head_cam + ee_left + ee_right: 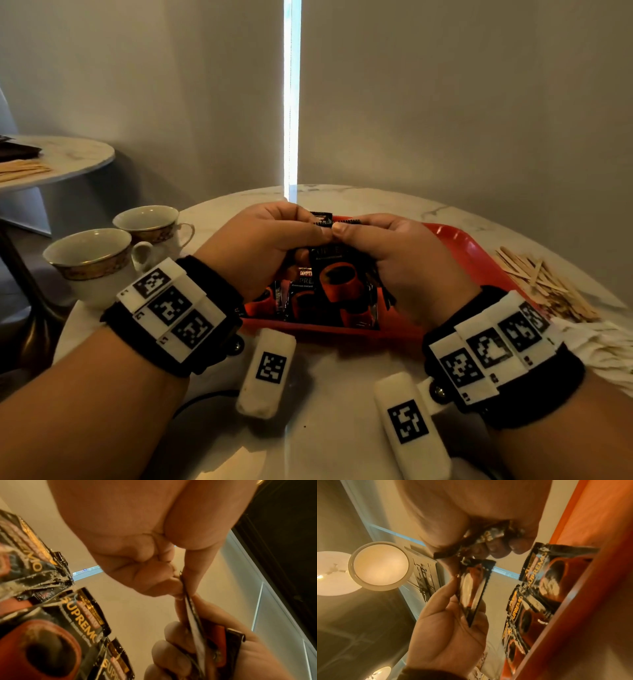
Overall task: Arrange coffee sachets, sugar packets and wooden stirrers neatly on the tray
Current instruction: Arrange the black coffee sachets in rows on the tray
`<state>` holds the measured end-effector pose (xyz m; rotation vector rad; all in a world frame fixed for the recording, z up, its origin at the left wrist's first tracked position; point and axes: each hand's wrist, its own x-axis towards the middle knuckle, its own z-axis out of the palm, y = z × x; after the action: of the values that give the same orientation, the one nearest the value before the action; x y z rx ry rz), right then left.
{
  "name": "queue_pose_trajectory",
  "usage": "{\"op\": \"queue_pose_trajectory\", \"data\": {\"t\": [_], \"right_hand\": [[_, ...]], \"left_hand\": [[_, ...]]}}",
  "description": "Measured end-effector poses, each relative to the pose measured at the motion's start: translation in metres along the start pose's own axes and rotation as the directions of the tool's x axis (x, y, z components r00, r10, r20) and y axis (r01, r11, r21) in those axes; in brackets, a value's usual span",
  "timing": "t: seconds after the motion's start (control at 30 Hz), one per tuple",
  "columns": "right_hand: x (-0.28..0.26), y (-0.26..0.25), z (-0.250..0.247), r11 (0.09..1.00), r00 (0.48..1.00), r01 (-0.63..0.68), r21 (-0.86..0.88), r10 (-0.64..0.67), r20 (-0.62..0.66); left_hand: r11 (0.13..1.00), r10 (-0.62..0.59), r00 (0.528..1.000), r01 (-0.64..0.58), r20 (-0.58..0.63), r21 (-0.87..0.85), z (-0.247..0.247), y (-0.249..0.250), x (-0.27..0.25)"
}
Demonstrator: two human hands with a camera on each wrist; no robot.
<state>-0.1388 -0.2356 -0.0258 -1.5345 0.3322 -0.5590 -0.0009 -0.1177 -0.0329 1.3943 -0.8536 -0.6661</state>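
Both hands hover together over the near half of a red tray (462,246). My left hand (317,230) pinches the top edge of a black coffee sachet (330,270); in the left wrist view that sachet (187,597) shows edge-on between thumb and forefinger. My right hand (344,229) grips a small bunch of sachets (488,538), crumpled in its curled fingers. Several more sachets (308,305) lie side by side on the tray below. Wooden stirrers (544,284) lie in a loose heap right of the tray. White sugar packets (606,346) lie beyond my right wrist.
Two gold-rimmed white cups (92,260) stand at the table's left edge, close to my left wrist. A second round table (78,154) at the far left carries more stirrers. The marble table's (342,394) near part lies under my forearms.
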Motion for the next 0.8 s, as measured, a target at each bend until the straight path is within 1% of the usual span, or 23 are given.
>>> {"op": "queue_pose_trajectory", "data": {"t": [0.13,0.27,0.4,0.6,0.8], "right_hand": [[-0.001,-0.003,0.002,0.999,0.998,-0.031,0.030,0.032,-0.046],[0.000,-0.002,0.001,0.992,0.997,-0.062,0.106,0.066,-0.033],[0.002,0.000,0.004,0.980,0.996,-0.085,0.179,0.086,0.001],[0.003,0.002,0.002,0.976,0.994,-0.105,0.192,0.104,0.018],[0.006,0.006,0.000,0.988,0.996,-0.071,0.139,0.077,-0.041]], "left_hand": [[1.000,0.002,1.000,-0.002,0.004,0.010,0.000,0.000,0.000],[1.000,-0.001,1.000,0.000,-0.010,-0.019,0.001,0.003,-0.002],[1.000,0.018,0.999,-0.018,-0.040,-0.002,0.000,0.009,-0.006],[0.999,0.008,0.999,-0.007,-0.039,0.032,-0.009,0.014,-0.008],[0.996,-0.016,0.999,0.020,-0.048,0.083,-0.015,0.012,-0.005]]}}
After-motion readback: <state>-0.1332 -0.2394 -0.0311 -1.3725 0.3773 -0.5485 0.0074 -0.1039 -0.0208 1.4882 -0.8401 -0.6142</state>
